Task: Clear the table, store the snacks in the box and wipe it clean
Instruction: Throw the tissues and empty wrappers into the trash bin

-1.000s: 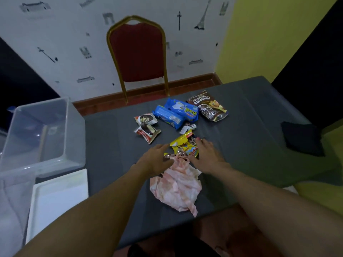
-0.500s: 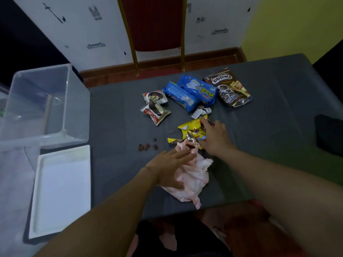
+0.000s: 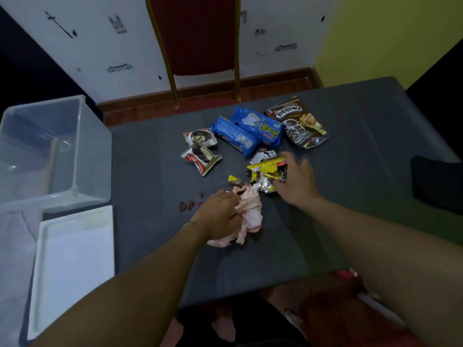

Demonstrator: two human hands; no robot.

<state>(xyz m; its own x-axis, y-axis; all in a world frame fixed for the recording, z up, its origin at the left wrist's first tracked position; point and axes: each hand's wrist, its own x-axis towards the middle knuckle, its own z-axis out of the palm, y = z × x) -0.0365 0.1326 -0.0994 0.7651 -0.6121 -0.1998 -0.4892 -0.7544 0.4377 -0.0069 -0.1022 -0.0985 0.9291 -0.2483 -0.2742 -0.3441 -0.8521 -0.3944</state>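
The left hand [image 3: 220, 212] lies near the front edge of the tabletop [image 3: 150, 246], its fingers [image 3: 229, 197] curled tight round a crumpled pink cloth [image 3: 251, 212]. Most of the cloth bulges out on the thumb side and a tail hangs back under the wrist.

The right hand [image 3: 297, 182] is just beyond and to the right. Its fingers are bent down onto a torn yellow packet [image 3: 265, 169] and, so far as the blurred view lets me judge, pinch its near edge. The thumb sticks out toward a small white wrapper [image 3: 263, 155].

A few brown crumbs [image 3: 188, 205] lie on the tabletop just left of the left fingers.

The other snacks lie beyond both sets of fingers:
- Two choco pie packs [image 3: 200, 149], touching each other, are out past the left knuckles.
- Two blue biscuit packs [image 3: 246, 132], overlapping, are straight ahead of the right thumb.
- A brown cereal bag [image 3: 298, 123] is beside them, farther right.

The clear box [image 3: 82, 151] stands well to the left of the left fingers, off the tabletop's left end. Its white lid [image 3: 75, 259] lies flat on its near side. A black cloth [image 3: 436, 181] sits well to the right of the right hand, and a red chair [image 3: 195, 36] stands against the wall behind.
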